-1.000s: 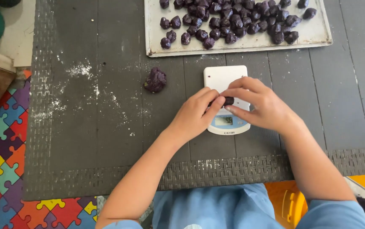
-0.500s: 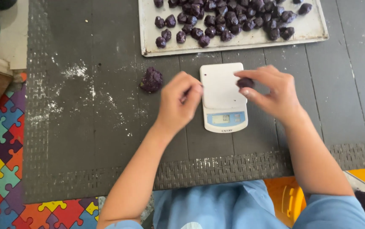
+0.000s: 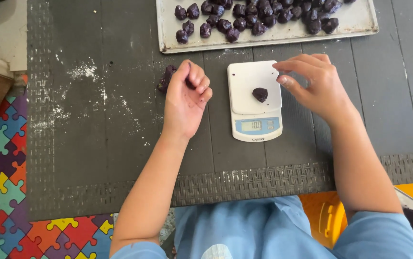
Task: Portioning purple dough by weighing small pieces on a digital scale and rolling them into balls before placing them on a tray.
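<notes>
Just beside the scale's (image 3: 244, 81) right edge, right hand (image 3: 314, 84) hovers open.

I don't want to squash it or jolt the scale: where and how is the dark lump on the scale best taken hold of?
Probably pinch the dark lump lightly across its sides, coming from above and the right, where the right hand hovers open. It sits alone near the middle of the white scale platform, small and rounded, with room all round for fingertips.

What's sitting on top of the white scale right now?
One dark purple lump lies alone on the white scale platform. The right hand hovers beside it, not touching. The scale's underside is hidden against the dark table.
</notes>
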